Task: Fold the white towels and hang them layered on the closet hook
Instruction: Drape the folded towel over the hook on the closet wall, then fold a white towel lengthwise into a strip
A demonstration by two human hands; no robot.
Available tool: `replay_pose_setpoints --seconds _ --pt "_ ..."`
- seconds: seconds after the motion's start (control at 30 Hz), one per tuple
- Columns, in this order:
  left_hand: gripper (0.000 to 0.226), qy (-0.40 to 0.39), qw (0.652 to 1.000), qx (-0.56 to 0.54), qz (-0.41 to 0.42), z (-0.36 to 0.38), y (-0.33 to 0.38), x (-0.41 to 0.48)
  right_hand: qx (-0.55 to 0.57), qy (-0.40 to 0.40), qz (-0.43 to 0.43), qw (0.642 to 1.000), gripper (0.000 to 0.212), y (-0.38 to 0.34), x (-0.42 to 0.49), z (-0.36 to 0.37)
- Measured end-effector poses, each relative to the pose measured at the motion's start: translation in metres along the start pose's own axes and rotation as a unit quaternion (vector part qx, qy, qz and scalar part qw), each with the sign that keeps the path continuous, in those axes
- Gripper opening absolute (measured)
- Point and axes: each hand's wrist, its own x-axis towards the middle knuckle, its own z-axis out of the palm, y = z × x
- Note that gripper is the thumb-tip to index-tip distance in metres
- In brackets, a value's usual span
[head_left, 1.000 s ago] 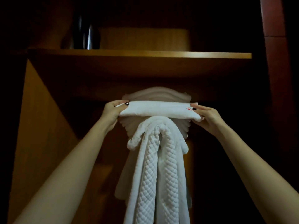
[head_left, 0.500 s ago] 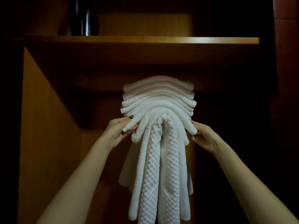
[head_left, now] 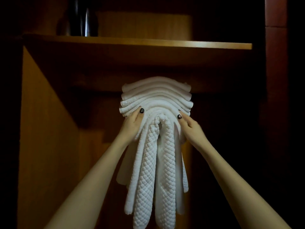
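Between the two hands, a stack of white towels [head_left: 156, 96] is hanging in the closet, draped over a hook that is lying hidden under the cloth. The left hand [head_left: 132, 125] is pressing against the left side of the stack and the right hand [head_left: 189, 128] against the right side, the two kept apart by the bundle. The fingers that are showing are lying fairly straight along the cloth, flattening it rather than pinching it. The step in hand is looking like the settling of the outermost layer: the folding seems done, and the hands are shaping the arch so the layers sit evenly. The next move is probably calling for a light downward stroke on both sides at once, then a gentle letting go, since an uneven tug could drag the stack off its hook. Counting: two hands; about seven arched folds above the fingertips, though the edges are merging in the dim light; one quilted towel [head_left: 148, 162] hanging below the hands, with plainer tails behind it; one shelf [head_left: 214, 45] above the hands, carrying one dark shiny vessel [head_left: 82, 19] and one wooden box [head_left: 145, 25].
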Motion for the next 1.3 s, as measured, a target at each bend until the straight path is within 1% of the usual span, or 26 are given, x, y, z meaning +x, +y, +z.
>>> replay_pose_setpoints --seconds 0.07,0.1,0.17,0.23,0.33,0.37,0.43,0.5,0.57,0.67,0.77,0.9,0.97,1.03,1.13,1.2,1.3 --pt "0.057 -0.033 0.999 -0.004 -0.021 0.009 -0.002 0.000 -0.029 -0.041 0.006 0.999 0.061 0.002 -0.001 0.011" --pt "0.063 -0.049 0.998 -0.024 -0.021 0.013 -0.004 -0.002 -0.010 -0.052 0.010 0.999 0.067 0.003 -0.003 0.016" --pt "0.062 -0.072 0.994 -0.078 -0.022 0.016 -0.004 -0.004 0.049 -0.058 0.019 0.997 0.070 0.004 -0.007 0.021" --pt "0.057 -0.091 0.991 -0.091 -0.035 0.013 0.002 -0.005 0.075 -0.055 0.032 0.995 0.066 -0.001 -0.010 0.020" --pt "0.062 -0.122 0.991 -0.035 -0.043 0.002 0.013 -0.010 0.057 -0.079 0.042 0.994 0.065 -0.014 -0.016 0.011" --pt "0.064 -0.113 0.993 -0.003 -0.038 -0.003 0.016 -0.014 0.038 -0.087 0.047 0.994 0.068 -0.020 -0.022 0.006" --pt "0.066 -0.067 0.996 0.053 -0.024 -0.011 0.025 -0.028 0.002 -0.087 0.057 0.995 0.076 -0.032 -0.039 -0.004" --pt "0.064 -0.037 0.994 0.098 -0.013 -0.014 0.036 -0.051 -0.017 -0.068 0.051 0.996 0.075 -0.044 -0.065 -0.012" --pt "0.058 -0.031 0.988 0.149 0.009 -0.010 0.046 -0.081 -0.037 -0.052 0.052 0.997 0.072 -0.055 -0.100 -0.021" --pt "0.052 -0.060 0.983 0.167 0.041 0.000 0.058 -0.133 -0.073 -0.049 0.090 0.992 0.068 -0.064 -0.168 -0.049" --pt "0.054 -0.136 0.972 0.170 0.083 0.026 0.065 -0.190 -0.130 -0.046 0.157 0.978 0.062 -0.060 -0.246 -0.095" --pt "0.054 -0.273 0.946 0.145 0.099 0.097 0.098 -0.272 -0.196 -0.050 0.277 0.940 0.060 -0.049 -0.357 -0.154" --pt "0.056 -0.356 0.919 0.133 0.109 0.140 0.121 -0.317 -0.224 -0.076 0.335 0.912 0.062 -0.044 -0.416 -0.183" --pt "0.057 -0.428 0.885 0.124 0.134 0.184 0.144 -0.362 -0.252 -0.062 0.395 0.881 0.063 -0.041 -0.476 -0.217" --pt "0.059 -0.492 0.834 0.123 0.215 0.247 0.182 -0.423 -0.288 -0.012 0.489 0.823 0.062 -0.044 -0.556 -0.278" --pt "0.060 -0.525 0.803 0.103 0.264 0.288 0.212 -0.455 -0.306 0.010 0.545 0.780 0.062 -0.051 -0.606 -0.320" --pt "0.060 -0.559 0.768 0.063 0.307 0.347 0.260 -0.504 -0.321 0.036 0.612 0.722 0.061 -0.064 -0.679 -0.376"
